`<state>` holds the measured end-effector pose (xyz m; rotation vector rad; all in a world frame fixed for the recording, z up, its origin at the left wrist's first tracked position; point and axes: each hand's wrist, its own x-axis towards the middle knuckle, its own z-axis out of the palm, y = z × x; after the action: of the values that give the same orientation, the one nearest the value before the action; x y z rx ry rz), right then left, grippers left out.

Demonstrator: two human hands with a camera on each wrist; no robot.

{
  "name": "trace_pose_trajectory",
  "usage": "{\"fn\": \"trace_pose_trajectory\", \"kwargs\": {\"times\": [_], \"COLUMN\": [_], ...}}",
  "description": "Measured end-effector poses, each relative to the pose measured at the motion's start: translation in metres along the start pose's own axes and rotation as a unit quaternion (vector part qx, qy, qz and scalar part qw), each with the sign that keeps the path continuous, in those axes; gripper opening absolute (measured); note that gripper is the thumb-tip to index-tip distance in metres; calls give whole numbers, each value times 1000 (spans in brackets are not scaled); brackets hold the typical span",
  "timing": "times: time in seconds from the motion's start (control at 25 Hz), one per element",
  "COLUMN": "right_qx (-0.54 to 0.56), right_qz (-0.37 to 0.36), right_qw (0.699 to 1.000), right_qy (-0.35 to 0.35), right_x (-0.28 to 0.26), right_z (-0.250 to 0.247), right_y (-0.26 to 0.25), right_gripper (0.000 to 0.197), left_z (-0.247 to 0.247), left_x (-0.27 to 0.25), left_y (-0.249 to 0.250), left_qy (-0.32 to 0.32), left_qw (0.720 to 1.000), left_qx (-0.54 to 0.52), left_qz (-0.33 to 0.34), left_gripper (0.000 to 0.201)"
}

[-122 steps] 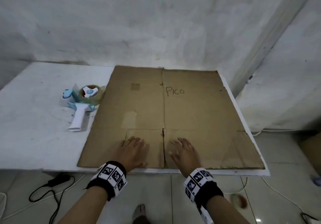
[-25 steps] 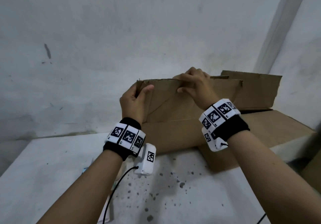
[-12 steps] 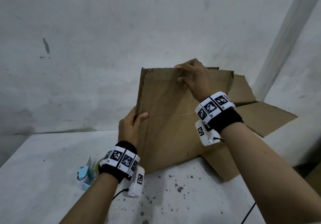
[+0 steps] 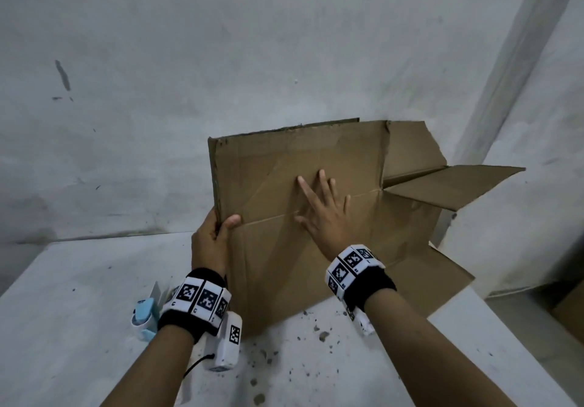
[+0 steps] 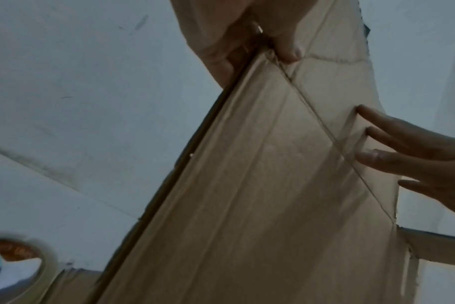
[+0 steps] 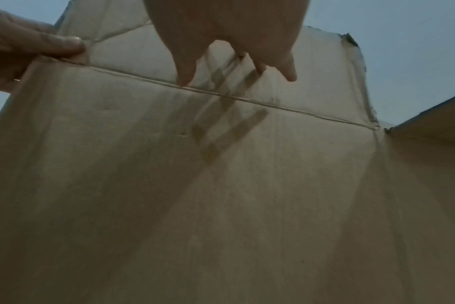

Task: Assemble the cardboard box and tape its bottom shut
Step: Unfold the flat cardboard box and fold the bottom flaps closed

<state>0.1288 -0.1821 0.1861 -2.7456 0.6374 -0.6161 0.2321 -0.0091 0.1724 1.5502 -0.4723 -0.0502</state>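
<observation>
Cardboard box (image 4: 284,264) stood upright near table's (image 4: 63,312) far edge; left vertical edge pinched by left hand (image 4: 211,239); right hand (image 4: 325,214) spread flat on upper flap, fold crease under fingers

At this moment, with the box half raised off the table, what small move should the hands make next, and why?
Probably push the near flap inward along its crease. The right hand lies flat with straight fingers across that crease, the left hand pinches the left edge of the cardboard box to steady it, and the neighbouring flap still sticks outward, so nothing is closed for taping yet.
</observation>
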Motion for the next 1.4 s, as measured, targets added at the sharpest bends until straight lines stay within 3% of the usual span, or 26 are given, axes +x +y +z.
{"fn": "trace_pose_trajectory", "kwargs": {"times": [0.2, 0.32, 0.44, 0.56, 0.64, 0.8, 0.92, 1.0, 1.08, 1.12, 1.16, 1.24, 1.28, 1.32, 1.36, 1.4], "right_qx": [-7, 35, 78, 74, 74, 68, 50, 46, 108, 178, 263, 412, 460, 486, 498, 491], "right_qz": [-9, 3, 35, 24, 18, -4, -18, -7, 55, 125, 220, 389, 423, 419, 389, 345], "right_qw": [1000, 999, 996, 997, 997, 998, 998, 998, 987, 960, 904, 736, 671, 646, 651, 676], "right_qy": [-19, -33, -17, -9, -4, 6, 19, 34, 105, 177, 254, 371, 400, 413, 420, 427], "right_x": [19, 17, 11, 8, 12, 25, 27, 24, 12, 4, -3, -12, -12, -9, -5, 1], "right_z": [-10, -8, -4, 2, 2, -5, -4, 2, 9, 12, 15, 7, -1, -9, -18, -25], "right_y": [-19, -10, 1, 2, 0, -15, -25, -12, 13, 29, 47, 70, 81, 89, 94, 98], "right_gripper": [92, 89, 94, 95, 98, 104, 104, 96, 76, 65, 59, 68, 75, 78, 80, 83], "left_z": [1, 4, 7, 6, 2, -6, -7, -5, -4, -3, -2, 0, 3, 5, 7, 8], "left_x": [-9, -14, -13, 0, 12, 36, 47, 53, 58, 62, 65, 69, 69, 68, 67, 65], "left_y": [-8, -4, 13, 43, 60, 77, 81, 77, 73, 71, 69, 68, 68, 69, 70, 70], "left_qy": [22, 42, 97, 84, 81, 114, 139, 160, 185, 197, 206, 217, 220, 222, 224, 227], "left_qw": [1000, 999, 993, 987, 986, 979, 977, 975, 971, 969, 967, 965, 964, 963, 962, 961], "left_qx": [12, -12, -55, -113, -90, -33, -13, -3, 17, 23, 24, 25, 26, 26, 28, 33], "left_qz": [4, 17, 46, 74, 116, 164, 160, 153, 148, 146, 145, 146, 147, 150, 154, 156], "left_gripper": [30, 12, 23, 52, 66, 45, 30, 29, 28, 29, 29, 31, 32, 32, 33, 33]}}
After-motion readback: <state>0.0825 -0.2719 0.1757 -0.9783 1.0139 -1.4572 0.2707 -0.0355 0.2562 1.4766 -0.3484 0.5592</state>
